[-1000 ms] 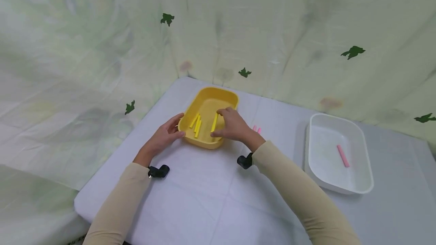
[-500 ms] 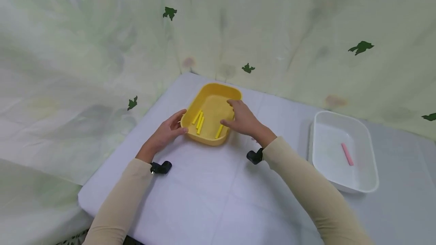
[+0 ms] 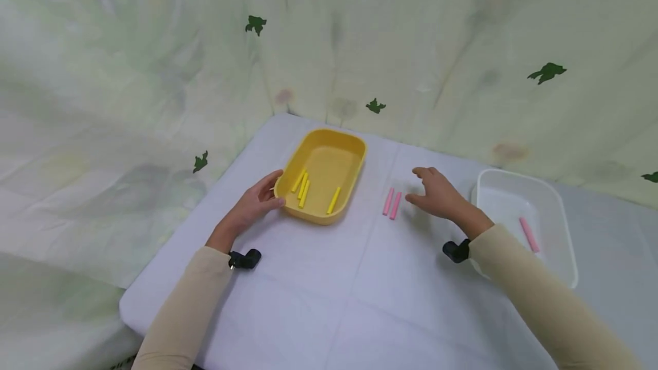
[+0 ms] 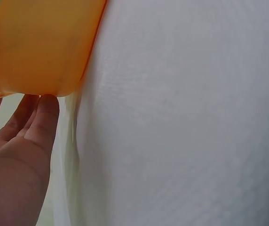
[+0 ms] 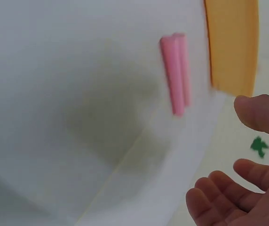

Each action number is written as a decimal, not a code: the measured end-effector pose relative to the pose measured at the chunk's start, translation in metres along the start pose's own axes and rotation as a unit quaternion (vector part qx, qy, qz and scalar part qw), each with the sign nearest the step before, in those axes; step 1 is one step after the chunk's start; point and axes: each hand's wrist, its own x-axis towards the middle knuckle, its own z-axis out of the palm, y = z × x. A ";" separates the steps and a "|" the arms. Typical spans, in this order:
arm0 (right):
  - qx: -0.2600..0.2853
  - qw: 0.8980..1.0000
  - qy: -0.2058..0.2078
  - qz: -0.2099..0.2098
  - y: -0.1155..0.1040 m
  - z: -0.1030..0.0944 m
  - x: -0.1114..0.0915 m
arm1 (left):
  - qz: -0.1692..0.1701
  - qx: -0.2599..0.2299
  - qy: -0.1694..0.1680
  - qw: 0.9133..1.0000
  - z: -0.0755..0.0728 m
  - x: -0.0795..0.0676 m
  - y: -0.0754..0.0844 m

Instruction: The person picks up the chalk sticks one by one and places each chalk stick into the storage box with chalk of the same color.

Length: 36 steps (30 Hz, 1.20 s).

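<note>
A yellow tray (image 3: 316,218) stands toward the back of the table, with several slim yellow sticks (image 3: 304,193) inside. One yellow stick (image 3: 333,200) lies apart near its right wall. My left hand (image 3: 250,205) holds the tray's near-left corner, thumb at the front and fingers along the left side; the left wrist view shows the fingertips against the tray wall (image 4: 40,56). Two pink sticks (image 3: 395,205) lie side by side on the table right of the tray. Just right of them hovers my right hand (image 3: 439,194), fingers spread from the thumb and holding nothing.
At the right stands a white tray (image 3: 568,244) with a pink stick (image 3: 529,234) in it, partly behind my right forearm. White cloth covers the table (image 3: 303,307). A pale curtain with green leaf prints (image 3: 437,44) hangs behind the table's back and left edges.
My right hand has let go of a yellow stick inside the yellow tray and moved right, past the two pink sticks, uncovering them. My left hand stays at the tray corner.
</note>
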 end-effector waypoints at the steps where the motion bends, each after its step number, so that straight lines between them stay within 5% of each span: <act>1: 0.001 1.000 0.001 0.000 0.006 0.000 -0.004 | 0.000 0.005 -0.001 1.000 0.000 -0.001 0.000; 8: 0.027 0.998 0.029 -0.042 0.018 -0.013 -0.039 | 0.012 0.018 0.001 1.000 0.000 0.002 0.004; 17: 0.035 0.992 0.096 -0.075 0.026 -0.036 -0.139 | 0.019 0.022 -0.030 0.999 0.004 0.003 0.008; 21: 0.034 0.985 0.161 -0.052 0.047 -0.040 -0.175 | 0.022 0.066 -0.010 0.998 -0.003 -0.001 0.017; 24: 0.040 0.980 0.194 -0.026 0.066 -0.039 -0.197 | 0.033 0.106 0.038 0.993 -0.007 -0.007 0.031; 28: 0.034 0.977 0.210 0.005 0.084 -0.033 -0.216 | 0.076 0.144 0.113 0.980 -0.006 -0.023 0.056; 31: 0.021 0.977 0.211 0.031 0.096 -0.029 -0.229 | 0.144 0.157 0.137 0.967 0.003 -0.034 0.072; 36: -0.003 0.975 0.214 0.068 0.116 -0.028 -0.242 | 0.239 0.138 0.089 0.957 0.025 -0.043 0.103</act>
